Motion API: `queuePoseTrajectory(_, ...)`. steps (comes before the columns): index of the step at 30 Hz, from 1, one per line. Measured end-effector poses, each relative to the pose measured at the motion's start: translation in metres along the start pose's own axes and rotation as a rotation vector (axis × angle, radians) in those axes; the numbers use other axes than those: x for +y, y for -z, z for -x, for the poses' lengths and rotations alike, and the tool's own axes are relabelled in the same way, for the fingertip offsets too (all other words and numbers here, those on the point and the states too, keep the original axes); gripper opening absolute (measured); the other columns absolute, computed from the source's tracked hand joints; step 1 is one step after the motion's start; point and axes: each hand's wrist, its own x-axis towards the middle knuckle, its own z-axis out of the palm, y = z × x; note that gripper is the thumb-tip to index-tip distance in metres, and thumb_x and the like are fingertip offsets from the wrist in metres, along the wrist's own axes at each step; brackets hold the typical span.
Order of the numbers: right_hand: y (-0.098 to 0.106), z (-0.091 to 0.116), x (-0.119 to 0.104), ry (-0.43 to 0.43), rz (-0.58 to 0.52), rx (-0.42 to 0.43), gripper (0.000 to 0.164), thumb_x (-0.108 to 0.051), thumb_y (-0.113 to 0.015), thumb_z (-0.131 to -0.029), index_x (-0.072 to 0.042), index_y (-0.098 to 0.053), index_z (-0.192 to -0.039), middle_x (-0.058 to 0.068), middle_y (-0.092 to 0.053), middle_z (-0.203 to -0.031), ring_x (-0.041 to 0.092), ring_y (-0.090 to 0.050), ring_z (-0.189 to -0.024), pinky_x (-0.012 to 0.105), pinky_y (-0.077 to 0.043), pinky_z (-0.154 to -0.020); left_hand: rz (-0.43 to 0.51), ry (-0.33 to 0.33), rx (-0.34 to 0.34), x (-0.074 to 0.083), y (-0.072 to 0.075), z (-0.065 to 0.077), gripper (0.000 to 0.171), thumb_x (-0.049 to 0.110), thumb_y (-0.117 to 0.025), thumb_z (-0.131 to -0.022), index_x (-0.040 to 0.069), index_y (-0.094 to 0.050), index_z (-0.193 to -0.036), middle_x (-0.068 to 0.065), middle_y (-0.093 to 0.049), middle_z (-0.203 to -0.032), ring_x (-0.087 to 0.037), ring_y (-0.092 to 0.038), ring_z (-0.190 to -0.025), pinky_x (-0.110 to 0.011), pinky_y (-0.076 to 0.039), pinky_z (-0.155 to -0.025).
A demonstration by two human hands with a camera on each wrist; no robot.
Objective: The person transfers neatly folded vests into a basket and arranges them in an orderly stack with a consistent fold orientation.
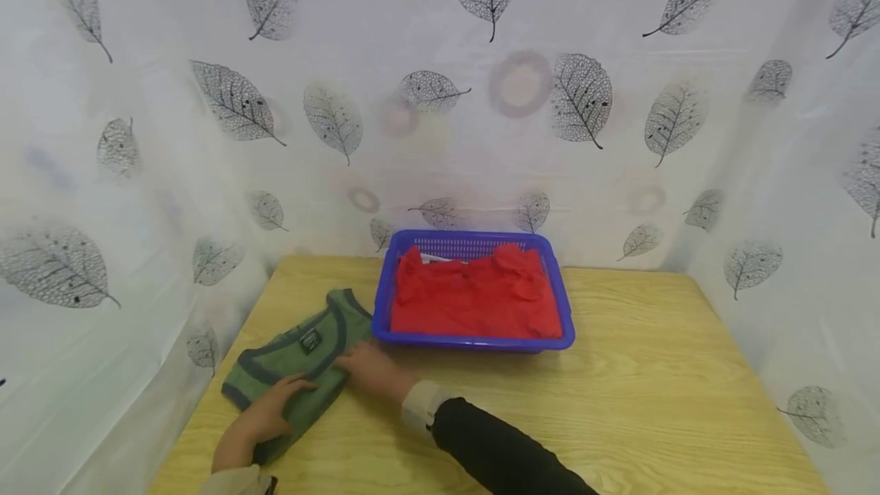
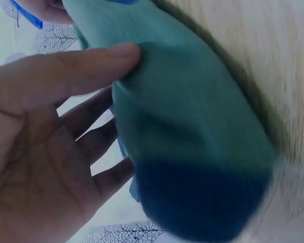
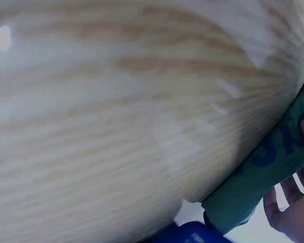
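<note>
A green shirt (image 1: 323,384) with dark trim and a dark square label at its neck lies folded at the left of the table. My left hand (image 1: 264,412) grips its near left edge. In the left wrist view, the thumb lies over the cloth (image 2: 187,106) and the fingers are behind it. My right hand (image 1: 374,369) holds the shirt's right edge, close to the basket's front left corner. The right wrist view has the right thumb on top of the green cloth (image 3: 258,172), which carries dark blue lettering, with the fingers under it.
A blue plastic basket (image 1: 474,342) stands at the back middle of the wooden table (image 1: 632,388), with folded red clothing (image 1: 474,296) inside. White leaf-patterned sheeting (image 1: 426,159) encloses the table at the back and both sides.
</note>
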Motion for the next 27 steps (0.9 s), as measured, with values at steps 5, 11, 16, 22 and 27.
queuePoseTrajectory(5,-0.003,-0.002,-0.007,0.007,-0.061,-0.036,0.039,-0.038,-0.065,-0.085,-0.029,-0.06,-0.122,-0.008,-0.064,-0.113,0.01,-0.056,-0.107,0.035,-0.045,-0.097,0.029,0.033,0.088,0.001,0.003,0.006,0.043,-0.009,-0.066,-0.068,0.0,-0.061,-0.109,-0.028,-0.055,-0.121,-0.05,-0.05,-0.114,-0.06,-0.042,-0.093)
queuePoseTrajectory(11,-0.005,-0.004,0.003,-0.105,-0.273,0.107,0.042,-0.042,-0.057,-0.089,-0.02,-0.057,-0.126,0.002,-0.058,-0.124,0.016,-0.054,-0.116,0.029,-0.048,-0.095,0.035,0.308,0.335,-0.001,0.004,0.01,0.028,0.001,-0.05,-0.087,-0.007,-0.054,-0.114,-0.035,-0.051,-0.115,-0.053,-0.047,-0.11,-0.061,-0.04,-0.091)
queuePoseTrajectory(16,-0.001,-0.009,0.007,-0.346,-0.559,0.116,0.052,-0.029,-0.049,-0.096,-0.013,-0.034,-0.143,0.019,-0.031,-0.149,0.03,-0.05,-0.126,0.037,-0.053,-0.088,0.076,0.697,0.509,0.0,0.002,0.017,0.046,0.012,-0.041,-0.089,-0.013,-0.034,-0.128,-0.045,-0.033,-0.12,-0.061,-0.034,-0.109,-0.065,-0.036,-0.085)
queuePoseTrajectory(22,0.003,-0.015,0.007,-0.475,-0.778,0.055,0.068,-0.026,-0.044,-0.098,-0.005,-0.007,-0.15,0.02,-0.018,-0.155,0.031,-0.048,-0.127,0.04,-0.049,-0.096,0.14,0.855,0.506,-0.001,-0.006,0.029,0.058,0.02,-0.039,-0.09,-0.023,-0.021,-0.125,-0.053,-0.029,-0.112,-0.067,-0.033,-0.103,-0.069,-0.036,-0.08)
queuePoseTrajectory(27,0.005,-0.021,0.005,-0.562,-0.882,0.043,0.071,-0.021,-0.044,-0.098,0.004,0.0,-0.148,0.025,-0.014,-0.155,0.034,-0.037,-0.135,0.042,-0.039,-0.107,0.137,0.877,0.415,-0.004,-0.011,0.035,0.057,0.026,-0.036,-0.093,-0.026,-0.027,-0.114,-0.052,-0.037,-0.103,-0.066,-0.04,-0.099,-0.066,-0.041,-0.078)
